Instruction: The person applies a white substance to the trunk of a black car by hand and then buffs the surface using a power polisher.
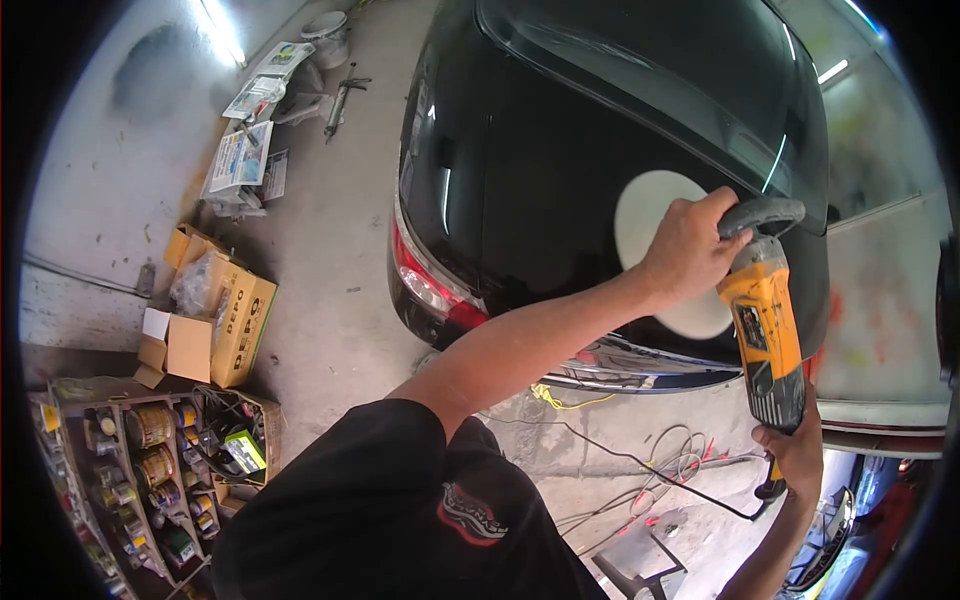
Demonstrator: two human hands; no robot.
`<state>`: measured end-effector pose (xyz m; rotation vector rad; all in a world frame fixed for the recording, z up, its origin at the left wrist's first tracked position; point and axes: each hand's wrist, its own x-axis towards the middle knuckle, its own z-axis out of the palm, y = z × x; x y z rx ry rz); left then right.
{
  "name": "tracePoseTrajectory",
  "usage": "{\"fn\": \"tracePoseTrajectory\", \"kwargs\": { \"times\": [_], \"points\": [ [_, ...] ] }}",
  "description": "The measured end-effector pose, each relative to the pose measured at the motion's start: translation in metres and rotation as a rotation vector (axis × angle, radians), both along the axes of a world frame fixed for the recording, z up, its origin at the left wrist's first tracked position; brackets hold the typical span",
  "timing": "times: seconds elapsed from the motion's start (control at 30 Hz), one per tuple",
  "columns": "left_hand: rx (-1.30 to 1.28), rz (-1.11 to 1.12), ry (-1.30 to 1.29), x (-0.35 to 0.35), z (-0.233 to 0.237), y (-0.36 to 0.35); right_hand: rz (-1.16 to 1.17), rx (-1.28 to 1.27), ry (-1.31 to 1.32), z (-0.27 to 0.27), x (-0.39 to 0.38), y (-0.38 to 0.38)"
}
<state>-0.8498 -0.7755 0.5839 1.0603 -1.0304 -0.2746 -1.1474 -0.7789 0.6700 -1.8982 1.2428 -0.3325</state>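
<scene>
A yellow and black polisher (763,315) is held in both hands over the back of a black car (560,190). My left hand (695,245) is closed round the black loop handle (765,213) at the polisher's head. Lower down, my right hand (795,452) wraps round the black rear end of the tool. The large round off-white pad (652,215) overlaps the dark boot lid in this view, partly hidden behind my left hand and forearm. A black cord (650,465) runs from the tool's rear end down towards the floor.
Coiled cables (680,465) lie on the concrete below the car's bumper. To the left are an open cardboard box (243,325), newspapers (240,155), a caulking-type gun (343,103) and a white bucket (327,40). A shelf of tins (150,465) stands at lower left.
</scene>
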Motion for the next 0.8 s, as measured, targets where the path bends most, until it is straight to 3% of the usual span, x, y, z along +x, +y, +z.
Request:
{"fn": "tracePoseTrajectory", "kwargs": {
  "times": [0.2,0.33,0.37,0.43,0.47,0.5,0.7,0.8],
  "points": [
    [-0.041,0.084,0.011,0.053,0.003,0.016,0.052,-0.011,0.084,0.008,0.055,-0.005],
    [0.021,0.184,-0.032,0.094,0.006,0.039,0.23,-0.15,0.037,0.0,0.092,-0.014],
    [0.073,0.177,-0.016,0.099,0.01,0.05,0.236,-0.329,0.234,0.007,0.1,-0.005],
    [0.131,0.191,-0.011,0.107,0.014,0.067,0.308,-0.256,0.08,-0.012,0.099,-0.01],
    [0.039,0.199,-0.058,0.115,0.005,0.067,0.318,-0.178,0.114,-0.005,0.102,-0.004],
    [0.161,0.285,-0.072,0.118,0.002,0.072,0.302,-0.134,0.059,-0.016,0.098,-0.004],
    [0.201,0.217,-0.074,0.084,0.025,0.075,0.281,0.145,0.122,-0.017,0.08,-0.015],
    [0.273,0.254,-0.136,0.045,0.029,0.049,0.331,-0.007,0.013,-0.04,0.029,-0.043]
  ]
}}
